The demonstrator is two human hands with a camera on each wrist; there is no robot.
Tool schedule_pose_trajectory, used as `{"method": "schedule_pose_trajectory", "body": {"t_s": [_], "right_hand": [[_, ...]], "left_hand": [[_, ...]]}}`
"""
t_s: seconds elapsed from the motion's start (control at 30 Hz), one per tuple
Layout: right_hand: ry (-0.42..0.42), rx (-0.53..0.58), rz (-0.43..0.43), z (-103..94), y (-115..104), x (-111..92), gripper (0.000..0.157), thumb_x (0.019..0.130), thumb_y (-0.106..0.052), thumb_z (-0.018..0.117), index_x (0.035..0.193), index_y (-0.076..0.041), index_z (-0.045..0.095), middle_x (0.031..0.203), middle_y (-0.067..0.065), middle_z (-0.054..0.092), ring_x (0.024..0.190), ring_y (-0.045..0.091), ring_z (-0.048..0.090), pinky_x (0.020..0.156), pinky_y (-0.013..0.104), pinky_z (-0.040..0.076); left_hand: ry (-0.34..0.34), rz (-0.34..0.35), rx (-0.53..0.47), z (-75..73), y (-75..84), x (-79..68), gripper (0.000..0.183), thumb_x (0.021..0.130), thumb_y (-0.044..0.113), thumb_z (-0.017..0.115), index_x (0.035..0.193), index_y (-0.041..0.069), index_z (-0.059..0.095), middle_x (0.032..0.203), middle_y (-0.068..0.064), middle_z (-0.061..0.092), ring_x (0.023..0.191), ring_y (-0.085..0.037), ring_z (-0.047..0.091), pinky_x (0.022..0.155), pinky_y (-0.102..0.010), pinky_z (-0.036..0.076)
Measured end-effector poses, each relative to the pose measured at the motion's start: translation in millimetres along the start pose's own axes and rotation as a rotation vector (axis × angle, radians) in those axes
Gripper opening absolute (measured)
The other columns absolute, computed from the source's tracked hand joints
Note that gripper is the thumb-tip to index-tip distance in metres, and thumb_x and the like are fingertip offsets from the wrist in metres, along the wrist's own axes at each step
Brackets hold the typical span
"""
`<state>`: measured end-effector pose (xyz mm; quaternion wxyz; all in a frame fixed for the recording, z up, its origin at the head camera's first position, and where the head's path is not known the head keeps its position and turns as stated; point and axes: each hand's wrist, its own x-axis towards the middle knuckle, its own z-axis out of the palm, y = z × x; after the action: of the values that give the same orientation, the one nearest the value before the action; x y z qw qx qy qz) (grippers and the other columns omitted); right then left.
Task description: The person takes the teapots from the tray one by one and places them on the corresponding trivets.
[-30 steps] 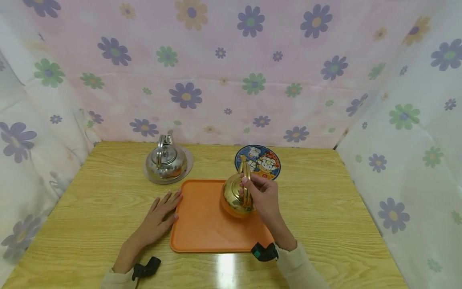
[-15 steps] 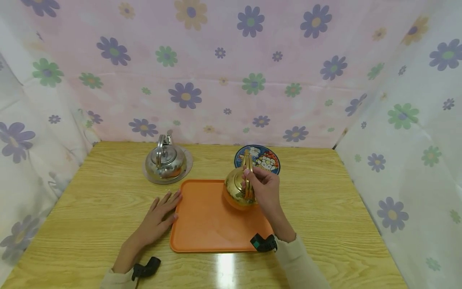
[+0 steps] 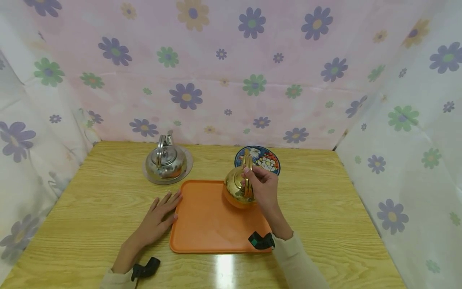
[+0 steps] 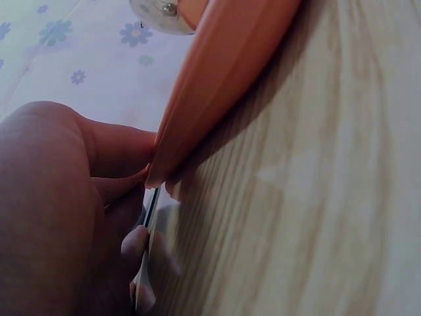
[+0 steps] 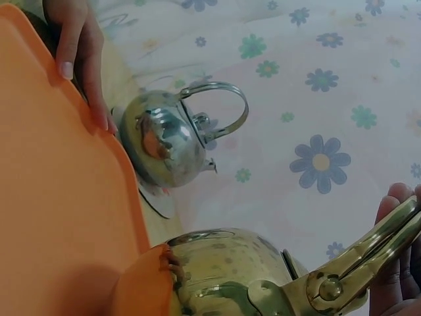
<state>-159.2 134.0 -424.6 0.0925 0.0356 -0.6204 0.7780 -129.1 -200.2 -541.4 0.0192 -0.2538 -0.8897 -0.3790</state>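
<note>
My right hand (image 3: 266, 188) grips the upright handle of a gold kettle (image 3: 234, 188), its thumb and fingers round the bar. The kettle is over the back right part of an orange tray (image 3: 205, 237); whether its base touches the tray I cannot tell. In the right wrist view the gold kettle (image 5: 223, 270) shows its shiny side and handle hinge. My left hand (image 3: 157, 220) lies with fingers spread at the tray's left edge, fingertips touching the rim (image 4: 197, 99). To the back left a silver kettle (image 3: 166, 164) stands on a round pale mat (image 3: 187, 164).
A round blue patterned mat (image 3: 272, 162) lies behind the gold kettle, partly hidden by it and the right hand. All stands on a wood-grain table (image 3: 317, 208). Flowered cloth (image 3: 220, 108) closes off the back and both sides.
The gold kettle has shifted slightly away from me and right, or up, with my right hand on its handle; over the last half second it barely moves. The left hand and tray stay put.
</note>
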Motion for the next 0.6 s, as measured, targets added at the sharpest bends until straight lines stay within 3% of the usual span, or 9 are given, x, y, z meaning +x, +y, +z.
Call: {"method": "schedule_pose_trajectory", "body": {"t_s": [0.2,0.6], "right_hand": [[0.017,-0.029,-0.003,0.0,-1.0,1.8,0.026,0.099,-0.01,0.067,0.112,0.012,0.072,0.083,0.017,0.071,0.062,0.013,0.068,0.063,0.026,0.061],[0.013,-0.009,-0.008,-2.9,0.8,9.2,0.028,0.098,-0.01,0.068,0.114,0.013,0.071,0.09,0.019,0.074,0.064,0.014,0.069,0.063,0.027,0.061]], "left_hand": [[0.002,0.013,0.006,1.4,-1.3,-1.9,0.055,0.102,0.017,0.059,0.153,0.002,0.044,0.162,-0.018,0.036,0.148,-0.053,0.025,0.123,-0.061,0.001],[-0.005,-0.007,0.016,0.3,0.2,-0.5,0.056,0.103,0.02,0.058,0.153,0.002,0.044,0.162,-0.017,0.036,0.149,-0.052,0.024,0.121,-0.064,0.003]]}}
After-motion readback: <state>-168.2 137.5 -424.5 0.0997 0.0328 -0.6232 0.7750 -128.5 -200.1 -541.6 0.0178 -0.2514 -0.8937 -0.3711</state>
